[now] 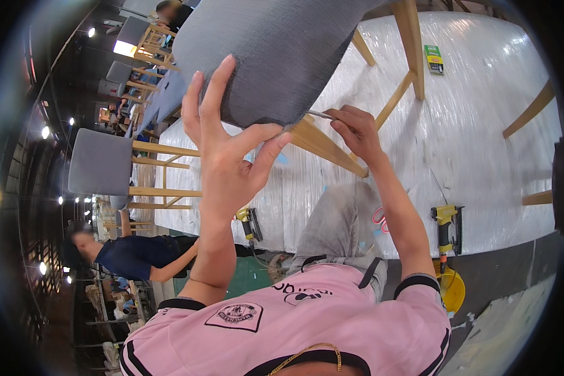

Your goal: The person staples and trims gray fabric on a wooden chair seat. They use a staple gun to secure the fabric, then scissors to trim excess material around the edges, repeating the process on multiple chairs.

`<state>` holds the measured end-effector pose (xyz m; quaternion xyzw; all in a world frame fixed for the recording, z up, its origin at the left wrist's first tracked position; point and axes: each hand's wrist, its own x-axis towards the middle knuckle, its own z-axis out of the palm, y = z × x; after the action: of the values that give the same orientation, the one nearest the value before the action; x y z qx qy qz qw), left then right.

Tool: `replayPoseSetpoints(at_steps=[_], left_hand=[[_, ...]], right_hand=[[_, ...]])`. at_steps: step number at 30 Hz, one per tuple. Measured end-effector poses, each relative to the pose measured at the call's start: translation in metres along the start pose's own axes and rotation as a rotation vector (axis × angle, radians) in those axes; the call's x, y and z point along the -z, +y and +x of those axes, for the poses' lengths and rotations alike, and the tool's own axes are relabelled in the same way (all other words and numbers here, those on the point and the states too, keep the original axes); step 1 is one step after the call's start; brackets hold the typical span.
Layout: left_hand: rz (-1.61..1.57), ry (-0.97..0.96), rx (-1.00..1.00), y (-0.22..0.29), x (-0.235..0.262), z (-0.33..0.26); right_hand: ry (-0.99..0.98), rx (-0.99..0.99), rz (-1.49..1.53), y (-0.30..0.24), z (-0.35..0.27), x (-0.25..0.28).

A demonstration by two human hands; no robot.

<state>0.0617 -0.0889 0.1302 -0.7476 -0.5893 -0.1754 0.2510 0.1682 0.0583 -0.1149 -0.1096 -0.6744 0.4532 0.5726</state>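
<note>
A chair with a grey fabric seat (276,56) and pale wooden legs is tipped in front of me, one seat corner pointing at me. My left hand (229,147) pinches the edge of the grey fabric at that corner between thumb and index finger, while other fingers stretch up against the seat. My right hand (357,128) grips a thin metal tool (321,114), its tip meeting the seat's lower edge beside a wooden leg (329,147). The tool's handle end is hidden in my fingers, so its exact kind cannot be told.
A plastic-wrapped work surface (476,125) carries a green-and-yellow box (433,60), red-handled scissors (380,219) and two staple guns (445,229) (249,224). A yellow bucket (452,291) stands below. Another grey chair (100,161) and a co-worker (131,255) are at left.
</note>
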Motion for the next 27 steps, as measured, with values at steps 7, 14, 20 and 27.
replayPoseSetpoints(at_steps=[7,14,20,27], left_hand=[[-0.065,-0.010,-0.020,-0.003,-0.004,0.001],[-0.716,0.417,0.136,-0.036,-0.023,0.016],[-0.355,0.494,0.039,-0.058,-0.046,0.019],[-0.302,0.529,-0.004,-0.057,-0.048,0.023]], right_hand=[[0.018,0.070,0.075,-0.003,0.014,-0.010],[-0.061,0.160,-0.115,-0.035,0.039,0.023],[-0.146,0.229,-0.226,-0.050,0.056,0.039],[-0.272,0.340,-0.438,-0.078,0.098,0.062]])
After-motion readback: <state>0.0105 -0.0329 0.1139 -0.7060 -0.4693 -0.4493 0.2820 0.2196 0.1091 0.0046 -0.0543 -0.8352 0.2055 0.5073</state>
